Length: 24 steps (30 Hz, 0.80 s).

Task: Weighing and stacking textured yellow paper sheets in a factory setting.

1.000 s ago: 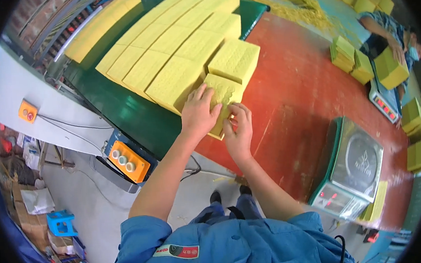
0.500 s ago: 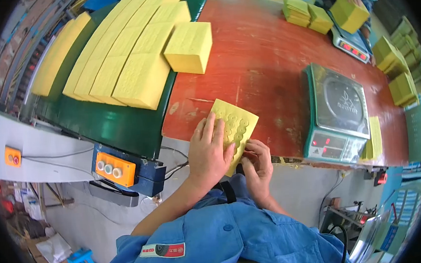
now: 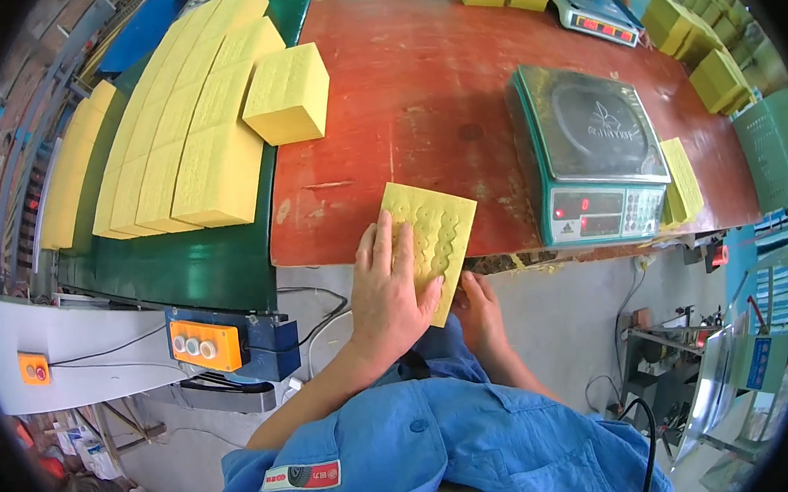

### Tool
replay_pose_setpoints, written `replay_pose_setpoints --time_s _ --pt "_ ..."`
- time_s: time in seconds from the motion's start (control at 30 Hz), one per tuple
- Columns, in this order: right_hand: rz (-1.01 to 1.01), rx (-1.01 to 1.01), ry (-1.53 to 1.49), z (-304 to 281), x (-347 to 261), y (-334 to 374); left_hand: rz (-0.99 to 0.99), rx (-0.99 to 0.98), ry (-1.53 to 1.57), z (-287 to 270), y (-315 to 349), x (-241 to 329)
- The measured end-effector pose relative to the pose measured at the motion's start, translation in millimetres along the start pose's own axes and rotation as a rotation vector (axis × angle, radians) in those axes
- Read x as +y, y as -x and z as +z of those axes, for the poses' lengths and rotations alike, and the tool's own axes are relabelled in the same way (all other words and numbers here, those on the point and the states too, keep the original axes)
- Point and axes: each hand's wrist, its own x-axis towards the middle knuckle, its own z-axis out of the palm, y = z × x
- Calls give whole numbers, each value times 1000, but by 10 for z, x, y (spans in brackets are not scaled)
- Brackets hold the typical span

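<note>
A yellow sheet or thin stack of paper (image 3: 442,215) with wavy rows of cut marks lies tilted across the front edge of the red tabletop (image 3: 401,81), its lower end sticking out over it. My left hand (image 3: 382,306) rests on its left part, fingers stretched flat and apart, thumb along the face. At the lower right edge of the paper my right hand (image 3: 481,311) is closed, with bent fingers partly hidden under it. To the right stands a digital scale (image 3: 598,154) with a bare metal pan and lit red display.
Rows of yellow paper blocks (image 3: 207,122) fill the green belt (image 3: 177,279) at left; one block (image 3: 287,93) sits by the tabletop. An orange button box (image 3: 204,344) is below. Another scale (image 3: 593,20) carries a block at the far right, with a co-worker partly visible.
My view has shifted, so the table and scale appear lower and further left. The paper is turned slightly more upright under my left hand, and the co-worker is mostly out of sight.
</note>
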Motion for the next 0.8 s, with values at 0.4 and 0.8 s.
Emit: replay_pose_setpoints --time_s 0.4,0.8 --pt "-208 -234 208 137 -979 472 -134 78 406 -226 -179 203" --pt "-955 -61 545 -766 -3354 448 159 195 977 460 -1646 1992"
